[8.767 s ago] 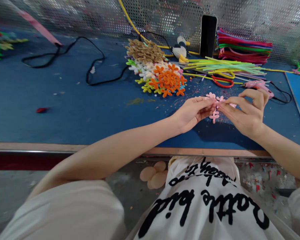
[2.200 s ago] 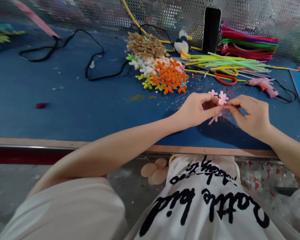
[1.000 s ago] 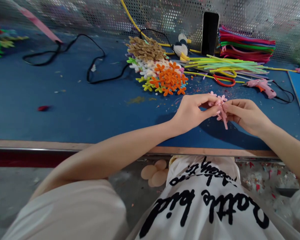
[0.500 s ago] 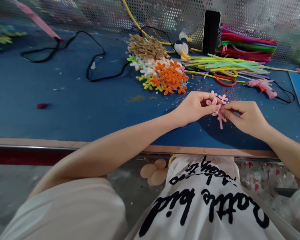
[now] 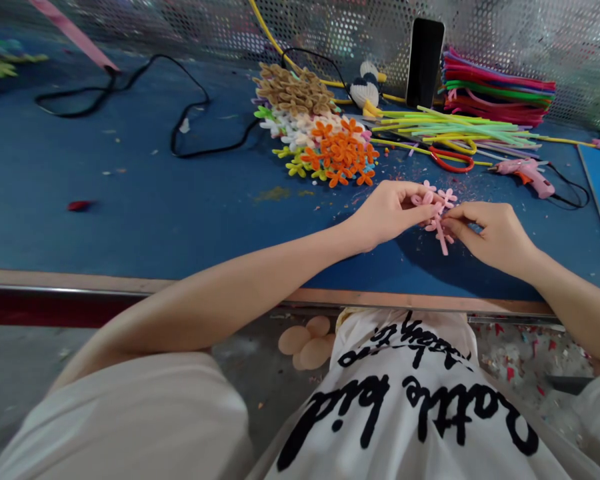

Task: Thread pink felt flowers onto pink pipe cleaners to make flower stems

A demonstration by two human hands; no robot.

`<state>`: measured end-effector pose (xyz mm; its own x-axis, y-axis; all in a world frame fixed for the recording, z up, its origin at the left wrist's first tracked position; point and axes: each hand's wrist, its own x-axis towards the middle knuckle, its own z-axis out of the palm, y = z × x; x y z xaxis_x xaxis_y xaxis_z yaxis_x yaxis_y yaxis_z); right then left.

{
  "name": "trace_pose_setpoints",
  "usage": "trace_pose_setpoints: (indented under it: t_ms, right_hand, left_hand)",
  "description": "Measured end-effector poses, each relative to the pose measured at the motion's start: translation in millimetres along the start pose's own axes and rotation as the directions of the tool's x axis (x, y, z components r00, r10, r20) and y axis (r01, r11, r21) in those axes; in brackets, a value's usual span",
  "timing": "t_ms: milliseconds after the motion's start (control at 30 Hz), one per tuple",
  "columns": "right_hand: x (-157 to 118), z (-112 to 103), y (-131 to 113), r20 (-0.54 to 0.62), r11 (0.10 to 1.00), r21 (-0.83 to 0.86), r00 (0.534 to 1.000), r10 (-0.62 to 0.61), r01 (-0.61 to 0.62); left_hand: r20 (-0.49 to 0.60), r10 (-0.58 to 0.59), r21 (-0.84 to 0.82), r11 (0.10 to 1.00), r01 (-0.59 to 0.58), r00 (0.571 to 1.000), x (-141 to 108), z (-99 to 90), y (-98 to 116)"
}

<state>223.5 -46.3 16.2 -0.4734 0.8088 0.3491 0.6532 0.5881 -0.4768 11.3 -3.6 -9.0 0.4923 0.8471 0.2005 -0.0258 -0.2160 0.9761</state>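
Between my two hands is a pink pipe-cleaner flower piece (image 5: 442,235), made of small looped blossoms with a straight end hanging down. My left hand (image 5: 393,212) pinches it from the left with thumb and fingers, covering part of the blossoms. My right hand (image 5: 495,233) closes thumb and forefinger on its right side, the fingertips almost meeting the left ones. Beyond my left hand lies a pile of pipe-cleaner flowers, with orange flowers (image 5: 344,155) at the front and brown flowers (image 5: 295,90) at the back.
Loose yellow and green pipe cleaners (image 5: 450,127) lie behind my hands, near red-handled scissors (image 5: 451,160). A pink glue gun (image 5: 526,176) rests at the right. A phone (image 5: 425,63) stands against the perforated metal panel (image 5: 190,33), beside bundled pipe cleaners (image 5: 497,90). A black cord (image 5: 205,155) runs left.
Both hands stay nearly in place, still on the pink piece. The piece has turned slightly, its straight end shifting a little right. The camera view has moved slightly.
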Motion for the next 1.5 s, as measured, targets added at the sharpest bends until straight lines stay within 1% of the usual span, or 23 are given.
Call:
trace_pose_setpoints:
  t_ms: [100, 233, 333, 467, 567, 633, 667, 700, 733, 767, 800, 833, 867, 900, 967, 1000, 1067, 1167, 1233, 1333, 1400, 1433, 1500]
  right_hand:
    - [0, 0, 4, 0.01, 0.995, -0.079, 0.998, -0.058, 0.058]
    - [1, -2, 7, 0.016, 0.989, -0.132, 0.997, -0.072, 0.073]
    - [2, -4, 5, -0.012, 0.99, -0.117, 0.997, -0.075, 0.073]
    - [0, -1, 0, -0.068, 0.998, -0.068, 0.998, -0.017, 0.013]
    - [-5, 9, -1, -0.127, 0.993, -0.111, 0.991, -0.044, 0.03]
    - [-7, 14, 0, -0.162, 0.984, -0.172, 0.985, -0.063, 0.034]
    - [-8, 16, 1, -0.177, 0.982, -0.189, 0.983, -0.051, 0.017]
    - [-8, 16, 1, -0.192, 0.984, -0.179, 0.981, -0.019, -0.016]
    - [-8, 16, 1, -0.204, 0.989, -0.132, 0.978, 0.037, -0.065]
    - [-7, 14, 0, -0.207, 0.991, -0.041, 0.971, 0.116, -0.127]
    - [-6, 12, -1, -0.193, 0.977, 0.089, 0.959, 0.208, -0.194]
    - [-4, 10, -2, -0.155, 0.937, 0.239, 0.942, 0.296, -0.255]
    - [-2, 9, -4, -0.098, 0.873, 0.383, 0.926, 0.365, -0.303]
    - [-1, 7, -5, -0.036, 0.798, 0.5, 0.912, 0.408, -0.337]
    - [1, 7, -6, 0.061, 0.682, 0.628, 0.898, 0.437, -0.374]
    - [2, 7, -6, 0.085, 0.657, 0.649, 0.895, 0.438, -0.383]
    - [2, 8, -6, 0.091, 0.663, 0.642, 0.897, 0.433, -0.386]
    - [1, 10, -7, 0.05, 0.749, 0.554, 0.912, 0.407, -0.364]
    - [0, 10, -7, 0.032, 0.803, 0.485, 0.925, 0.379, -0.346]
    - [0, 11, -4, 0.069, 0.828, 0.449, 0.937, 0.341, -0.335]
    - [1, 11, -2, 0.128, 0.799, 0.494, 0.938, 0.323, -0.343]
    - [1, 10, -1, 0.165, 0.762, 0.539, 0.932, 0.322, -0.359]
    - [3, 7, 0, 0.259, 0.636, 0.646, 0.905, 0.338, -0.422]
  left_hand:
    - [0.028, 0.038, 0.086, 0.996, -0.04, 0.999, 1, -1.9, 3]
    - [0.037, 0.04, 0.131, 0.99, -0.045, 0.998, 1, -2.4, 6]
    - [-0.011, 0.039, 0.132, 0.99, -0.037, 0.999, 0, -2.6, 8]
    - [-0.125, 0.019, 0.117, 0.993, -0.005, 0.992, -1, -1.9, 6]
    - [-0.163, -0.053, 0.029, 0.998, 0.058, 0.985, -3, 1.9, 4]
    - [-0.14, -0.121, -0.074, 0.991, 0.112, 0.983, -4, 5.3, 4]
    - [-0.121, -0.149, -0.134, 0.982, 0.133, 0.981, -4, 6.8, 4]
    - [-0.098, -0.173, -0.196, 0.969, 0.151, 0.98, -4, 7.9, 4]
    - [-0.074, -0.193, -0.257, 0.952, 0.168, 0.978, -4, 8.6, 5]
    - [-0.055, -0.209, -0.313, 0.932, 0.182, 0.976, -4, 8.9, 6]
    - [-0.042, -0.224, -0.356, 0.914, 0.194, 0.974, -3, 8.9, 6]
    - [-0.036, -0.233, -0.381, 0.902, 0.202, 0.972, -3, 8.6, 6]
    - [-0.04, -0.232, -0.387, 0.9, 0.199, 0.972, -2, 8.3, 5]
    - [-0.049, -0.22, -0.374, 0.909, 0.186, 0.974, -2, 7.9, 3]
    - [-0.072, -0.171, -0.309, 0.94, 0.141, 0.983, -2, 7.5, -1]
    - [-0.08, -0.145, -0.274, 0.954, 0.118, 0.986, -2, 7.4, -3]
    - [-0.096, -0.108, -0.22, 0.972, 0.085, 0.99, -3, 7.4, -6]
    - [-0.124, -0.074, -0.181, 0.982, 0.051, 0.99, -4, 8.1, -7]
    - [-0.118, -0.051, -0.167, 0.985, 0.03, 0.992, -5, 9.3, -5]
    - [-0.079, -0.044, -0.154, 0.988, 0.031, 0.996, -5, 11.5, -2]
    - [-0.053, -0.042, -0.119, 0.992, 0.036, 0.998, -5, 12.2, -1]
    - [-0.037, -0.036, -0.092, 0.995, 0.033, 0.999, -5, 12.2, 0]
    - [-0.002, -0.006, -0.027, 1.0, 0.006, 1.0, -5, 11.2, 0]
